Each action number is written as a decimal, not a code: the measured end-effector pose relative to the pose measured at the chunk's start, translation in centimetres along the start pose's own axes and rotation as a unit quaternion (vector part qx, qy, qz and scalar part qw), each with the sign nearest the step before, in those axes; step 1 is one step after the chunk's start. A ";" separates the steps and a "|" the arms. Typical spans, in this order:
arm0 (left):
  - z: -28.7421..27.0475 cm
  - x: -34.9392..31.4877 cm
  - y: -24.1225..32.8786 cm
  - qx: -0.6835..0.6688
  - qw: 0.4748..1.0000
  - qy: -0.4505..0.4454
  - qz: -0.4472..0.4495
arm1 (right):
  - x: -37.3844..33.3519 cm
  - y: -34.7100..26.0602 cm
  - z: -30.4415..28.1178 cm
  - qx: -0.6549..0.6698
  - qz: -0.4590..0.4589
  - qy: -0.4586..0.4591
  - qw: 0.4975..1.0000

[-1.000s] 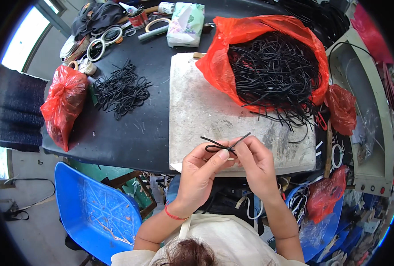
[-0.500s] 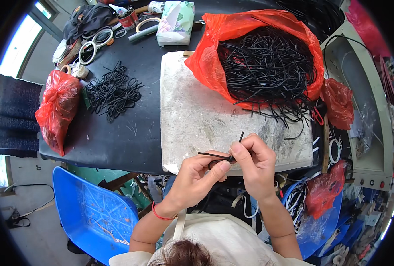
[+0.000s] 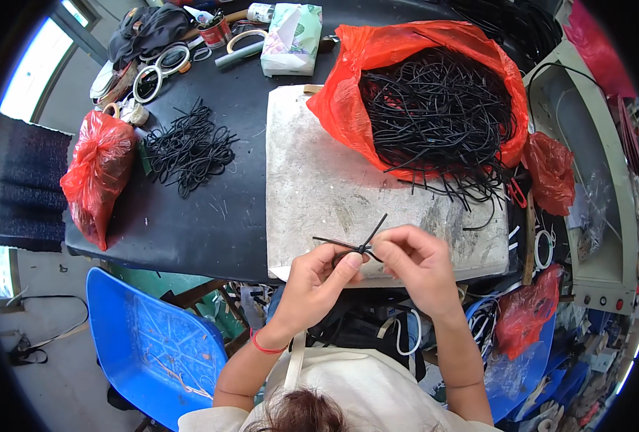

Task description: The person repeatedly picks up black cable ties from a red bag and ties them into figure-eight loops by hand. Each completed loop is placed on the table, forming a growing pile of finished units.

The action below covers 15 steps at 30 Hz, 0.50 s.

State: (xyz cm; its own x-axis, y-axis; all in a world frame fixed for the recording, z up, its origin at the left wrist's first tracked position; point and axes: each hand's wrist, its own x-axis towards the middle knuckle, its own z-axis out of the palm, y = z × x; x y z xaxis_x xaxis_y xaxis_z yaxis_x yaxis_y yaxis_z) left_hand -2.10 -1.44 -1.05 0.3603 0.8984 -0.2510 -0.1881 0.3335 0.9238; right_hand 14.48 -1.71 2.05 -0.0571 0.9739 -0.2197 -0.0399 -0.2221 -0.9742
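A thin black cord (image 3: 363, 249) with a small knot in it is held over the near edge of the pale board. My left hand (image 3: 318, 279) pinches the cord just left of the knot between thumb and fingers. One loose end sticks out to the left and another points up and away. On the other side, my right hand (image 3: 414, 261) has thumb and forefinger closed on a short part of the cord close to the knot. Beyond my hands, an open red plastic bag (image 3: 337, 108) spills a mass of black cords (image 3: 442, 108) onto the board.
The pale board (image 3: 298, 173) lies on a black-covered table (image 3: 226, 245). A pile of looped black cords (image 3: 190, 150) and a tied red bag (image 3: 98, 176) are at the left. Tape rolls (image 3: 147, 84) and a tissue pack (image 3: 292, 39) stand at the back. A blue chair (image 3: 150, 338) stands below left.
The knot now shows between my hands, and one cord end stands up more freely. My right fingers have shifted from on top of the knot to its right side.
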 end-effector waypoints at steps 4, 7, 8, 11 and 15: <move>0.5 0.1 0.3 -0.051 0.998 0.017 0.038 | -0.3 0.8 0.5 -0.023 -0.020 0.019 0.999; 0.0 0.0 0.3 -0.075 0.997 -0.009 0.026 | -0.6 0.9 1.0 -0.026 -0.024 0.040 0.999; 0.0 0.0 0.2 -0.093 0.995 -0.008 0.018 | -0.7 1.1 1.0 -0.009 -0.020 0.036 0.999; 0.3 -0.2 0.3 -0.148 0.989 0.000 0.003 | -0.7 1.6 1.0 0.034 -0.013 0.028 0.999; 0.6 -0.3 0.5 -0.188 0.982 0.009 -0.005 | -0.7 1.8 1.1 0.065 -0.020 0.026 0.997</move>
State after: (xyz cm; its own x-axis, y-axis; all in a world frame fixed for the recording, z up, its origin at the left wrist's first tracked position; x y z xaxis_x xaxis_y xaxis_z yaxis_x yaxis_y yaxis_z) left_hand -1.79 -1.73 -0.35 0.3489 0.8980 -0.2681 -0.5097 0.4219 0.7498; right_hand 13.36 -2.87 0.55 -0.0010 0.9825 -0.1863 -0.1698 -0.1838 -0.9682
